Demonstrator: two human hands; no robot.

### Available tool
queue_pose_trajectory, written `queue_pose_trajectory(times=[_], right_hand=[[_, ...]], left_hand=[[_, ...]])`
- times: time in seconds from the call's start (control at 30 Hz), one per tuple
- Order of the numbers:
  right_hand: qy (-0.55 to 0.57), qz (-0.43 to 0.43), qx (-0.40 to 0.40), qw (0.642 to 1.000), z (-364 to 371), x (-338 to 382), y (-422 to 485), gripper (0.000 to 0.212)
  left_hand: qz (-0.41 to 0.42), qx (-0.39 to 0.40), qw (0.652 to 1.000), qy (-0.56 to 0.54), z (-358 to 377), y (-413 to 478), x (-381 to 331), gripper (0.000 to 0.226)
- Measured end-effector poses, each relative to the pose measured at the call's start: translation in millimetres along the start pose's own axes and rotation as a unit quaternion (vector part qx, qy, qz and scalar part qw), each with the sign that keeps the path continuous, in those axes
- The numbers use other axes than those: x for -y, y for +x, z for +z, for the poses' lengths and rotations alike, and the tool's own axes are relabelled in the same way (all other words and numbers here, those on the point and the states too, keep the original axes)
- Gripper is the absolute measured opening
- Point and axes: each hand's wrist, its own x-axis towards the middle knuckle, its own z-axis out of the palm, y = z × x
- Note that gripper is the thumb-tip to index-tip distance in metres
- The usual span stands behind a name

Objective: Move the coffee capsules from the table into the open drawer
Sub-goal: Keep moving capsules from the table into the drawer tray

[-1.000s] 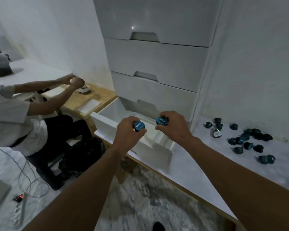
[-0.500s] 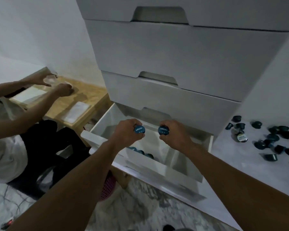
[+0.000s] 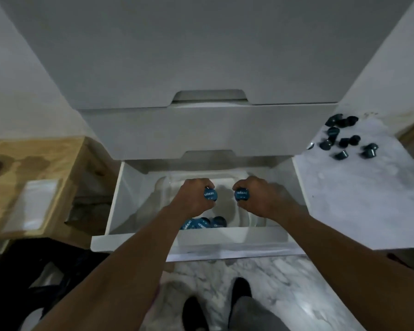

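Note:
Both my hands hang inside the open white drawer [image 3: 120, 199], the lowest one of the unit. My left hand [image 3: 191, 199] grips a blue coffee capsule [image 3: 210, 195] with its printed lid facing me. A second blue capsule [image 3: 241, 194] sits in the curled fingers of my right hand [image 3: 261, 199]. Below my hands, three capsules [image 3: 203, 223] lie on the drawer floor near its front wall. Several dark capsules [image 3: 344, 139] are scattered on the white table top [image 3: 359, 199] to the right of the unit.
Two shut drawers [image 3: 201, 130] of the white unit rise above the open one. A wooden table [image 3: 34, 187] with a white sheet stands at the left. My feet [image 3: 215, 304] are on the marble floor below the drawer front.
My view has swung to look straight down into the drawer. Both hands have moved deeper over it, each still holding its capsule. The seated person at the left is out of view.

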Motion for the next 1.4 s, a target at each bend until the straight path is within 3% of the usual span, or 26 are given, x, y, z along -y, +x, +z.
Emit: queue_pose_trajectory(times=[0.2,0.57,0.87,1.23,1.4], right_hand=[[-0.064,-0.042,0.048,0.996,4.5,1.6,5.8,0.028],[-0.088,-0.102,0.127,0.983,19.1,-14.5,42.4,0.042],[-0.119,-0.102,0.145,0.977,12.8,-16.8,52.3,0.02],[-0.171,-0.111,0.175,0.963,11.7,-17.7,39.2,0.017],[-0.19,-0.118,0.158,0.962,9.5,-15.6,27.9,0.026]], left_hand=[[-0.006,0.03,0.999,0.014,19.5,17.7,10.4,0.042],[-0.002,0.08,0.996,0.025,28.8,35.7,11.8,0.052],[-0.002,0.1,0.993,0.06,25.6,43.2,9.6,0.026],[0.014,0.178,0.981,0.075,37.9,41.6,-6.9,0.026],[0.003,0.212,0.973,0.092,38.3,39.8,-10.0,0.029]])
